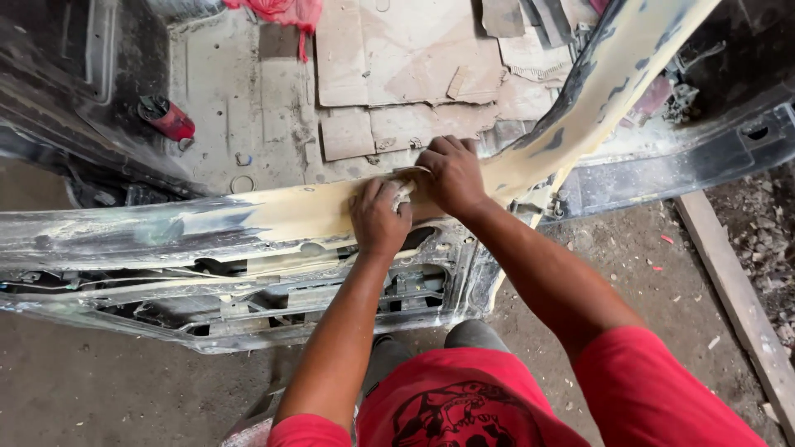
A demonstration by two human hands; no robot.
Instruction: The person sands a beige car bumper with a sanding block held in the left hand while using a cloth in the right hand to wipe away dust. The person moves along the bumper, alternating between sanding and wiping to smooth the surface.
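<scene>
Head view looks down two bare forearms reaching forward from red sleeves. The left hand [379, 219] lies palm-down with its fingers curled together over a pale scrap of sandpaper [403, 192]. The right hand [451, 175] presses flat just beside it, fingers together on the same scrap. Both rest on the yellow-filled car body sill [281, 217], whose long axis runs left to right, then bends up toward the upper right. A red can [170, 120] lies on the cardboard-patched floor [397, 74] beyond.
</scene>
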